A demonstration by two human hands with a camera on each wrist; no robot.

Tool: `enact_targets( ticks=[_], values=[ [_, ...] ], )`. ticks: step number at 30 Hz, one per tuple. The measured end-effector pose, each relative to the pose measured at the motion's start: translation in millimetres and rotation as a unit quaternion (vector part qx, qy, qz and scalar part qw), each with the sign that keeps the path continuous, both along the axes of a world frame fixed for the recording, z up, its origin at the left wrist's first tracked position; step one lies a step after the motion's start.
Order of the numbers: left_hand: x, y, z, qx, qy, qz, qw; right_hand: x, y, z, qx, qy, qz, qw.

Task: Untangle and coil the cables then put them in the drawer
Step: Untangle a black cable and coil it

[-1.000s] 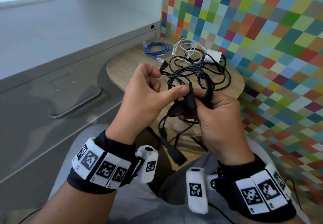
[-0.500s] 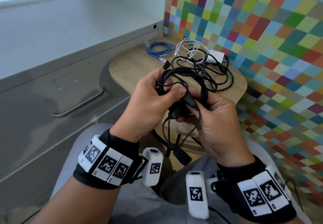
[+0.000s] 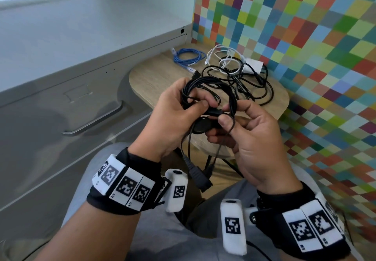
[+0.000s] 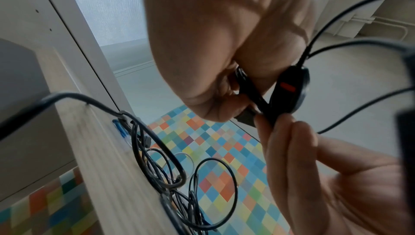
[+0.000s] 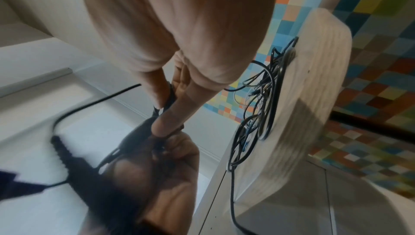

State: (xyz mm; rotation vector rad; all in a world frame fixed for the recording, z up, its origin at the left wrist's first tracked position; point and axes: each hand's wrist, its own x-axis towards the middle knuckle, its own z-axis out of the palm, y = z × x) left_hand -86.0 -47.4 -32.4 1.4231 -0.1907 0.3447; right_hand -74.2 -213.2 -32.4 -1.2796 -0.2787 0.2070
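Observation:
A black cable point(image 3: 207, 89) is looped into a coil above my lap. My left hand point(image 3: 175, 116) grips the coil, thumb pressed on its strands. My right hand point(image 3: 244, 130) pinches a strand of the same cable by the inline switch point(image 3: 201, 126), whose red mark shows on the switch point(image 4: 289, 89) in the left wrist view. Two black plug ends point(image 3: 198, 176) dangle below the hands. Behind them, on the small wooden table point(image 3: 158, 77), lie a tangle of black cables point(image 3: 250, 79), a coiled blue cable point(image 3: 188, 57) and a white cable point(image 3: 223, 59) with its white charger point(image 3: 253, 66).
A grey cabinet with a shut drawer and its long handle point(image 3: 95, 122) stands to the left of the table. A wall of coloured squares point(image 3: 305, 37) closes the right side. My knees in grey trousers point(image 3: 130, 236) are under the hands.
Both hands have turned the black cable into a rounder coil; the left thumb now lies over the strands, and the right hand has shifted from gripping the bundle to pinching one strand.

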Motion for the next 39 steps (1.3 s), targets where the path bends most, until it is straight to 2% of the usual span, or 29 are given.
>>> enact_targets(
  ticks=[2, 5, 7, 9, 11, 13, 17, 20, 23, 25, 28, 31, 33, 36, 39],
  values=[
    [0, 4, -4, -0.029, -0.012, -0.019, 0.999, 1, 2, 1, 0.018, 0.022, -0.01, 1.0],
    [-3, 11, -7, -0.114, -0.016, -0.104, 0.988, 4, -1, 4, 0.066, 0.071, -0.006, 0.995],
    [-3, 14, -8, -0.134, -0.011, -0.135, 0.982, 5, -3, 5, 0.084, 0.087, -0.004, 0.993],
    [-4, 16, -6, -0.07, -0.012, -0.118, 0.99, 6, -4, 4, 0.081, 0.081, -0.006, 0.993],
    [-4, 20, -6, 0.049, -0.002, -0.057, 0.997, 7, -5, 3, 0.083, 0.077, -0.003, 0.994],
    [-5, 23, -4, 0.144, 0.01, 0.012, 0.989, 8, -8, 3, 0.087, 0.069, -0.001, 0.994],
    [-3, 27, -6, 0.213, 0.043, 0.081, 0.973, 11, -11, 4, 0.092, 0.049, -0.02, 0.994],
    [-3, 32, -6, 0.262, 0.075, 0.052, 0.961, 13, -12, 4, 0.094, 0.037, -0.047, 0.994],
    [-5, 39, -7, 0.183, 0.126, -0.061, 0.973, 13, -13, 3, 0.074, 0.01, -0.076, 0.994],
    [-7, 48, -9, 0.11, 0.13, -0.101, 0.98, 16, -17, 1, 0.073, 0.002, -0.099, 0.992],
    [-10, 60, -5, -0.001, 0.094, -0.106, 0.99, 25, -27, -1, 0.056, -0.008, -0.144, 0.988],
    [-14, 68, 2, -0.065, 0.077, -0.086, 0.991, 31, -33, -1, 0.021, -0.023, -0.178, 0.983],
    [-16, 69, 6, -0.078, 0.066, -0.101, 0.99, 31, -33, -2, -0.007, -0.042, -0.195, 0.98],
    [-19, 63, 12, -0.052, 0.038, -0.132, 0.989, 27, -31, -5, -0.098, -0.116, -0.203, 0.967],
    [-22, 52, 16, -0.015, 0.012, -0.139, 0.99, 23, -28, -6, -0.135, -0.149, -0.194, 0.96]
  ],
)
